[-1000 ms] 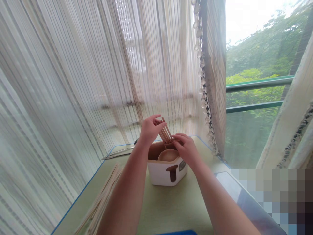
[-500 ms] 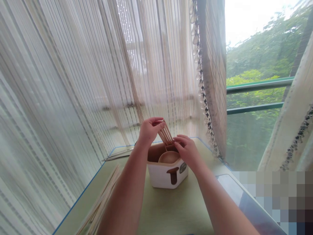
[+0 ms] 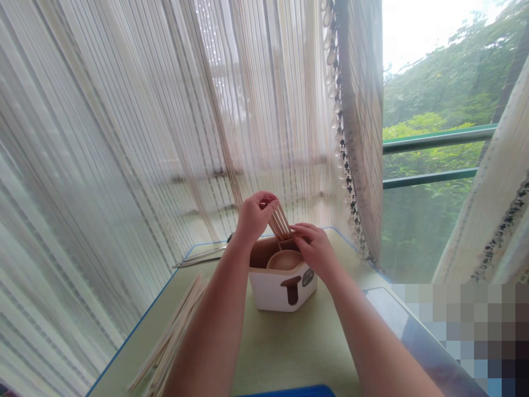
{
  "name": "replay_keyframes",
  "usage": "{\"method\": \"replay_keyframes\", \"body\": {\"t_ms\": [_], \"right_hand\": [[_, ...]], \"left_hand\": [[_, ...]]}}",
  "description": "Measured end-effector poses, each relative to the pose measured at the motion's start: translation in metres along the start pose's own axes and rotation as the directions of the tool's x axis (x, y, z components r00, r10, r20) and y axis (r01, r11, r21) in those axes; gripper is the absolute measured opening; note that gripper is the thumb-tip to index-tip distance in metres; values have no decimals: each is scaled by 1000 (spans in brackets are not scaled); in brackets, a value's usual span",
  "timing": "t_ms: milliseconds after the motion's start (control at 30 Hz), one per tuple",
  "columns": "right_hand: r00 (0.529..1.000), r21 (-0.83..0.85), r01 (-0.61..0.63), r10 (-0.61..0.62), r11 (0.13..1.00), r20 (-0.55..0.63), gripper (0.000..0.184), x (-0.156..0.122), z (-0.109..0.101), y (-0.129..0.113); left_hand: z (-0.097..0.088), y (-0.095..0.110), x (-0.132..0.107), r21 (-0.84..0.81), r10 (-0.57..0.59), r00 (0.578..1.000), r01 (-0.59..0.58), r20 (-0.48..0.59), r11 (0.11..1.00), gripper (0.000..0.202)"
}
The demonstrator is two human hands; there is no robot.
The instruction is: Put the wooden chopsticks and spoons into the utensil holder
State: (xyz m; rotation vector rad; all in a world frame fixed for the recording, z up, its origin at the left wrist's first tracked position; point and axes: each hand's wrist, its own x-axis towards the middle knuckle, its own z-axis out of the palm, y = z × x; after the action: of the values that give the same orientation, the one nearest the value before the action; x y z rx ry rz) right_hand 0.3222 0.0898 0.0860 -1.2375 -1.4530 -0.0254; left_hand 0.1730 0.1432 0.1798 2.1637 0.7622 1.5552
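Observation:
A white container (image 3: pixel 270 292) with a brown inside stands on the table, a T-shaped brown cutout on its front. A shallow round brown part (image 3: pixel 285 260) sits inside it. My left hand (image 3: pixel 257 218) is closed on the upper end of a brown slatted rack (image 3: pixel 281 223), which leans with its lower end at the container's opening. My right hand (image 3: pixel 314 248) is over the container's right end, fingertips bent against the rack's lower end. Part of the rack and its grip are hidden by my fingers.
Wooden chopsticks (image 3: pixel 171 342) lie to the left beside my forearm. Metal utensils (image 3: pixel 198 258) lie behind, near the table's (image 3: pixel 289 353) far left edge. A blue object (image 3: pixel 289 391) shows at the bottom. A glossy flat sheet (image 3: pixel 405 331) lies at right. Curtains (image 3: pixel 165 110) hang behind.
The view has tilted slightly down, so everything sits a little higher and the blue object shows more. Both hands keep nearly the same hold on the slatted rack.

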Motion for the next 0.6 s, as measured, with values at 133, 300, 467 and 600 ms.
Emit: {"method": "replay_keyframes", "body": {"t_ms": [133,300,467,600], "right_hand": [[1000,-1,4,-4,1000,1,26,0,-1,-4],[1000,-14,-5,5,1000,8,26,-1,-2,-6],[1000,-8,2,-2,1000,15,26,-1,-2,-6],[1000,6,4,-4,1000,24,25,-1,-3,-7]], "left_hand": [[-3,3,0,23,14,1000,-14,9,1000,18],[-1,-1,0,4,18,1000,-18,22,1000,18],[0,-8,0,-48,-1,1000,2,24,999,25],[-3,-11,-1,-6,-52,992,53,113,999,27]]}}
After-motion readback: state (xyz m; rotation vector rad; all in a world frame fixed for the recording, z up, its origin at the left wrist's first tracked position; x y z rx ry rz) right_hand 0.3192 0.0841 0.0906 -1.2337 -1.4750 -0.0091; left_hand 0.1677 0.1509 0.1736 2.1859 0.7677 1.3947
